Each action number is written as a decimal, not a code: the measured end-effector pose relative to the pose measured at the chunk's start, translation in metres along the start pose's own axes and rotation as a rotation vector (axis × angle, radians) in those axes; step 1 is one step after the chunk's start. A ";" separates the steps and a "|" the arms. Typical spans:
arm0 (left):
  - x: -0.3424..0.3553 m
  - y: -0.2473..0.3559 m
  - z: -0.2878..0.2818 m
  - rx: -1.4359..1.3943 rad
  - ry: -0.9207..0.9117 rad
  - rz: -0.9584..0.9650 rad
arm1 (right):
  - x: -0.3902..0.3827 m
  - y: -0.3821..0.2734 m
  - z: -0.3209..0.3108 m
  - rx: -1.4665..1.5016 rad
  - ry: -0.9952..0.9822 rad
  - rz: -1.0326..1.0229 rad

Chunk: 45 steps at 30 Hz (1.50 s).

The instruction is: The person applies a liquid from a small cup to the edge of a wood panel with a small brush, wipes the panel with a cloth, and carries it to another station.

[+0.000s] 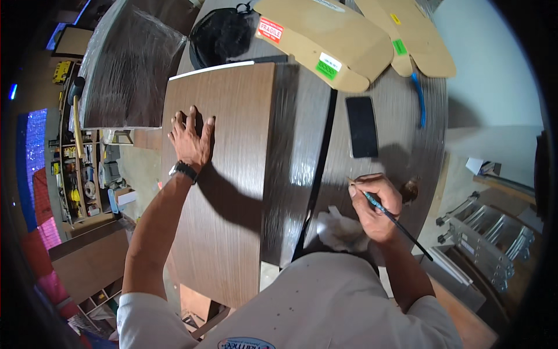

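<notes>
My left hand [192, 142] lies flat on a brown wood-grain panel [232, 134], its fingers spread. A dark watch [185, 171] is on that wrist. In my right hand [379, 206] is a slim brush [414, 237] with a teal and black handle, pinched near its tip. The tip points up and left, over a plastic-wrapped surface [401, 157]; whether it touches cannot be told. Beyond this hand rests a black phone [361, 127]. A crumpled whitish cloth or plastic piece [342, 231] sits just to its left, and a small brown round item [410, 189] to its right.
Cardboard pieces [343, 41] and a black mesh bag [224, 38] lie at the far end, with a blue strip [419, 102] to the right. A plastic-wrapped panel [131, 70] and a mallet [77, 116] are at left. A folded metal ladder [488, 241] stands at lower right.
</notes>
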<state>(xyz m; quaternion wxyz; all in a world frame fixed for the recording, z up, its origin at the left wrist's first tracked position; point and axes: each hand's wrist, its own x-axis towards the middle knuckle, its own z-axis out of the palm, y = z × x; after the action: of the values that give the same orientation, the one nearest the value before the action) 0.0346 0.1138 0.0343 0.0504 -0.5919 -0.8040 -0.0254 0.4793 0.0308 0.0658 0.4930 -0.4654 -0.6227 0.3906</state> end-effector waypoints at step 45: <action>-0.251 0.257 -0.012 -0.153 -0.869 0.539 | -0.100 0.015 -0.158 -0.077 0.360 0.328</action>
<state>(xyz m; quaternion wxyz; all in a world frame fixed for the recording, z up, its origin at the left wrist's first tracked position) 0.3547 -0.0491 0.0138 -0.3269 -0.7360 -0.5654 0.1780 0.6452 -0.0576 0.0598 0.5080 -0.6406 -0.4554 0.3523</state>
